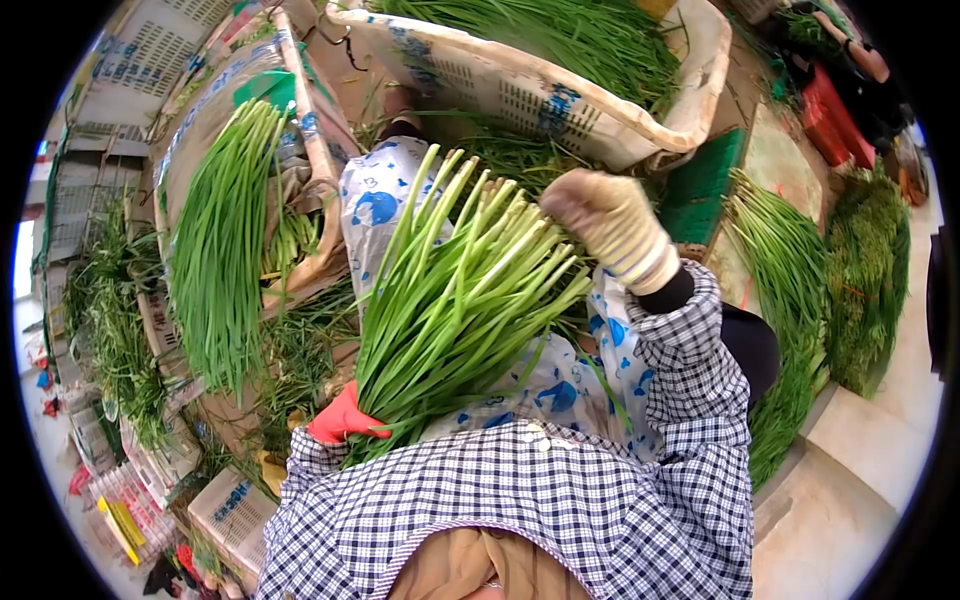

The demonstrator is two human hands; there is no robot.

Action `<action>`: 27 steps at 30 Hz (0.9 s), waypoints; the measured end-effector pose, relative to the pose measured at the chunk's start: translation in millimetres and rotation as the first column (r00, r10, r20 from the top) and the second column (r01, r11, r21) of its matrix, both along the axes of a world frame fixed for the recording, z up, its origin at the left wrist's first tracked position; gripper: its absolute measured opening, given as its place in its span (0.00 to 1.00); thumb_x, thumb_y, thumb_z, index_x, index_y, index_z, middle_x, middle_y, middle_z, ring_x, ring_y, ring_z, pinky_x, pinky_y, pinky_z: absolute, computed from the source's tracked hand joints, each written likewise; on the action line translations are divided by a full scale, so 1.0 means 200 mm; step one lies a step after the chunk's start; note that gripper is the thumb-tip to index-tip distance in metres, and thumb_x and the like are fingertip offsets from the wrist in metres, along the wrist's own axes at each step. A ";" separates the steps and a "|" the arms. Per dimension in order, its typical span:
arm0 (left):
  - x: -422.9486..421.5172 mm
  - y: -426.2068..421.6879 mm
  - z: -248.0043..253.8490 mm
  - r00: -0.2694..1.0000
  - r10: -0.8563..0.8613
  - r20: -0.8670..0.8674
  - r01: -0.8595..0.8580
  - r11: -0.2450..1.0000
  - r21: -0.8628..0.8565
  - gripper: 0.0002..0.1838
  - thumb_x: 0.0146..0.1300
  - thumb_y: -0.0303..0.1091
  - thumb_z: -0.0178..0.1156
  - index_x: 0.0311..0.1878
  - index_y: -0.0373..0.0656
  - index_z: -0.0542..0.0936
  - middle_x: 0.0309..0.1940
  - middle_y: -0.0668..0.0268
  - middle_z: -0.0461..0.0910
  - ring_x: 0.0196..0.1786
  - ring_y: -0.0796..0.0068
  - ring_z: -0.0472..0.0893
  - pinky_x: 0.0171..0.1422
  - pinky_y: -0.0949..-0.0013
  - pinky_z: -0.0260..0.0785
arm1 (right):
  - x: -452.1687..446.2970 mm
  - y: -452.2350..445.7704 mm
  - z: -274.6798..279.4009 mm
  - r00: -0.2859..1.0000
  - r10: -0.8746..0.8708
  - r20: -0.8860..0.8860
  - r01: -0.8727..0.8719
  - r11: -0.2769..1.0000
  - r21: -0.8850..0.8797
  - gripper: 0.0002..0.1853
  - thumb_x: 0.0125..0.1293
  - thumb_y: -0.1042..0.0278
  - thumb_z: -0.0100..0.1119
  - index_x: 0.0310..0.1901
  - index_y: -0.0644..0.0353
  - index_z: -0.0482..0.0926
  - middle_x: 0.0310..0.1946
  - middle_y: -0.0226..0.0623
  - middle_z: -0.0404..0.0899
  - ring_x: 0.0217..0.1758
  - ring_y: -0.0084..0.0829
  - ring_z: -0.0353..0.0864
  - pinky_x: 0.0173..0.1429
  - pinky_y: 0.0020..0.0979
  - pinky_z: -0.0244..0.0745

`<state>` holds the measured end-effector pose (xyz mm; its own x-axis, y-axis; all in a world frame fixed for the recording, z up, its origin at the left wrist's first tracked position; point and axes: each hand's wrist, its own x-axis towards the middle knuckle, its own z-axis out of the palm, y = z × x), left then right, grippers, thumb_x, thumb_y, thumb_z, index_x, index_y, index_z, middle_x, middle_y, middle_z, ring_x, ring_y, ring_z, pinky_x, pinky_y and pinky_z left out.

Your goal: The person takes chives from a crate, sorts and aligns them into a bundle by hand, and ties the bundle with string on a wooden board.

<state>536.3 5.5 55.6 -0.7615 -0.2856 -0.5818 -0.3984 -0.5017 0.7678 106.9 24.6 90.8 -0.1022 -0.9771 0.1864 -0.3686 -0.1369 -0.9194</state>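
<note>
A large bunch of garlic chives [450, 300] lies across my lap, its pale stem ends fanned out away from me. My left hand [345, 416], in a red glove, is closed around the leafy end close to my body. Beside the stem ends on the right is my right hand [612, 222], in a pale striped knit glove. Its fingers are smeared by motion, and I cannot make out anything in them. Under the bunch, clear plastic with blue prints [545, 385] covers my legs.
A white crate [590, 125] of chives stands ahead. To the left, another bunch [225, 240] rests on a plastic-lined crate. Tied bunches [785, 250] lie on the right, near a green board [705, 190]. Loose trimmings [300, 345] cover the floor. Another person [865, 60] is at upper right.
</note>
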 end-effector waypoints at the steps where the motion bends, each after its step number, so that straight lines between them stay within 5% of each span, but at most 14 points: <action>1: 0.00 0.00 0.01 1.000 0.014 0.008 -0.014 1.000 -0.006 0.43 0.40 0.21 0.76 0.65 0.40 0.72 0.58 0.64 0.78 0.60 0.71 0.75 0.67 0.65 0.65 | -0.04 -0.02 0.02 0.646 -0.003 0.763 -0.045 0.998 0.042 0.11 0.67 0.65 0.62 0.45 0.62 0.83 0.27 0.32 0.82 0.34 0.25 0.82 0.41 0.25 0.78; 2: 0.01 0.00 0.01 1.000 -0.009 0.019 0.009 1.000 -0.026 0.43 0.40 0.21 0.76 0.65 0.40 0.72 0.58 0.64 0.78 0.60 0.72 0.74 0.67 0.65 0.64 | -0.11 -0.01 0.09 0.838 -0.182 0.515 0.123 0.982 0.146 0.10 0.67 0.67 0.61 0.46 0.62 0.82 0.28 0.34 0.83 0.35 0.25 0.82 0.42 0.24 0.78; 4: 0.02 0.01 0.00 1.000 -0.010 0.003 0.010 0.999 0.031 0.43 0.42 0.20 0.75 0.66 0.40 0.71 0.60 0.65 0.77 0.62 0.72 0.73 0.68 0.65 0.63 | -0.32 0.01 0.10 0.939 -0.342 -0.037 0.339 0.901 0.270 0.11 0.66 0.70 0.59 0.50 0.59 0.81 0.32 0.36 0.84 0.37 0.30 0.83 0.43 0.25 0.78; 6: -0.01 0.01 0.02 1.000 0.018 -0.013 -0.017 0.998 0.063 0.43 0.42 0.20 0.75 0.67 0.40 0.70 0.60 0.65 0.77 0.62 0.72 0.73 0.69 0.65 0.63 | -0.41 -0.01 0.10 0.811 -0.228 -0.539 0.406 0.882 0.238 0.18 0.60 0.75 0.62 0.53 0.54 0.80 0.41 0.39 0.83 0.43 0.40 0.83 0.48 0.28 0.78; 7: -0.03 0.01 0.03 0.999 0.029 -0.024 -0.027 0.995 0.096 0.43 0.43 0.20 0.75 0.67 0.40 0.70 0.61 0.65 0.76 0.62 0.72 0.73 0.69 0.65 0.62 | -0.41 0.03 0.09 0.671 -0.254 -0.697 0.297 0.953 -0.062 0.22 0.54 0.76 0.66 0.53 0.53 0.81 0.46 0.41 0.81 0.49 0.44 0.80 0.53 0.35 0.76; 9: -0.06 0.01 0.05 0.998 0.052 -0.042 -0.048 0.995 0.092 0.43 0.45 0.20 0.74 0.68 0.41 0.69 0.62 0.65 0.75 0.63 0.72 0.72 0.70 0.64 0.62 | -0.22 0.01 0.30 0.695 -0.312 -0.648 0.180 0.948 -0.263 0.22 0.52 0.75 0.67 0.52 0.53 0.81 0.49 0.42 0.80 0.54 0.45 0.78 0.59 0.40 0.73; 11: -0.06 0.01 0.04 1.000 0.014 -0.028 -0.010 0.991 0.136 0.45 0.45 0.19 0.73 0.70 0.41 0.66 0.64 0.65 0.73 0.65 0.72 0.71 0.71 0.64 0.60 | -0.09 -0.01 0.42 0.787 -0.210 -0.580 0.045 0.957 -0.285 0.18 0.51 0.71 0.69 0.47 0.54 0.82 0.47 0.39 0.81 0.53 0.43 0.78 0.60 0.43 0.72; 13: -0.06 0.03 0.06 0.999 0.032 -0.004 -0.031 0.990 0.136 0.46 0.46 0.19 0.73 0.71 0.42 0.64 0.65 0.64 0.72 0.67 0.71 0.69 0.72 0.64 0.59 | 0.03 -0.05 0.44 0.742 -0.032 -0.669 -0.160 0.961 -0.223 0.14 0.54 0.71 0.67 0.45 0.57 0.82 0.48 0.39 0.80 0.55 0.38 0.77 0.61 0.43 0.71; 15: -0.09 0.06 0.09 0.988 0.151 0.030 -0.154 0.976 0.152 0.42 0.42 0.17 0.73 0.66 0.39 0.72 0.60 0.63 0.77 0.62 0.70 0.74 0.69 0.64 0.63 | 0.19 -0.12 0.35 0.684 -0.056 -0.727 -0.275 0.903 -0.329 0.11 0.55 0.62 0.67 0.38 0.57 0.81 0.39 0.39 0.81 0.47 0.39 0.80 0.63 0.44 0.69; 19: -0.10 0.08 0.11 0.988 0.144 0.063 -0.150 0.983 0.106 0.46 0.41 0.17 0.74 0.68 0.40 0.68 0.63 0.64 0.74 0.65 0.71 0.71 0.71 0.64 0.61 | 0.31 -0.07 0.27 0.498 0.206 -0.842 -0.286 0.956 0.065 0.12 0.60 0.56 0.62 0.30 0.56 0.80 0.28 0.37 0.79 0.40 0.39 0.79 0.55 0.42 0.71; 20: -0.10 0.09 0.12 0.986 0.153 0.067 -0.161 0.980 0.120 0.48 0.41 0.17 0.74 0.70 0.41 0.66 0.64 0.64 0.73 0.66 0.71 0.70 0.72 0.63 0.60 | 0.32 -0.04 0.26 0.549 0.217 -0.807 -0.249 0.964 0.090 0.14 0.60 0.55 0.60 0.26 0.56 0.79 0.26 0.37 0.79 0.36 0.40 0.79 0.50 0.41 0.71; 27: -0.10 0.08 0.11 0.989 0.109 0.103 -0.122 0.984 0.127 0.48 0.41 0.16 0.74 0.70 0.41 0.65 0.64 0.65 0.73 0.67 0.71 0.70 0.72 0.63 0.60 | 0.29 -0.05 0.26 0.692 0.411 -0.594 -0.198 0.899 0.391 0.14 0.60 0.65 0.61 0.46 0.60 0.79 0.33 0.45 0.81 0.41 0.48 0.81 0.45 0.44 0.77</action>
